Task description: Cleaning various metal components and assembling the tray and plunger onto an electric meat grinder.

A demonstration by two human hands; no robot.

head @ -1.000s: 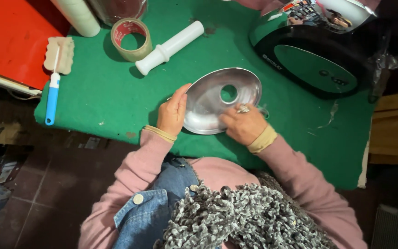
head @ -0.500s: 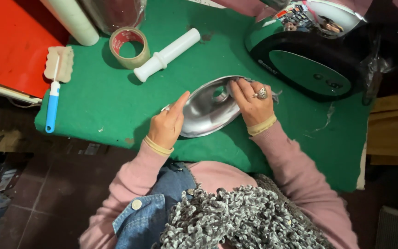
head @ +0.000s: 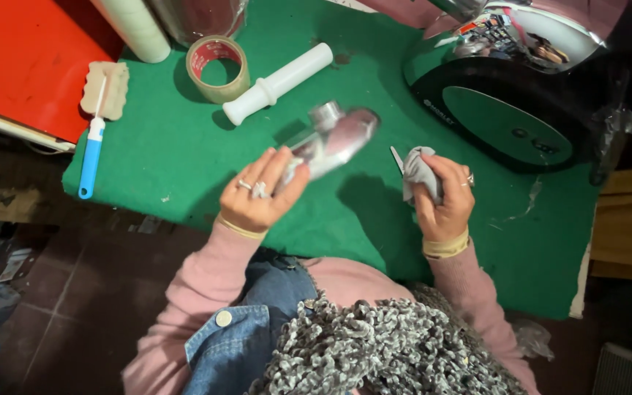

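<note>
My left hand (head: 259, 194) grips a shiny oval metal tray (head: 334, 139) by its near rim and holds it tilted up on edge above the green felt table (head: 184, 161). A short tube on the tray's underside points away from me. My right hand (head: 444, 196) is closed around a crumpled grey cloth (head: 418, 172), apart from the tray and to its right, over the felt.
A white plastic pusher (head: 278, 83) and a roll of brown tape (head: 217, 68) lie beyond the tray. A blue-handled sponge brush (head: 98, 117) lies at the left edge by a red surface (head: 16, 58). A black-and-chrome appliance (head: 510, 95) stands at the back right.
The tray lay flat on the felt under both hands. Now my left hand has lifted and turned it on edge, and my right hand has come off it with the cloth.
</note>
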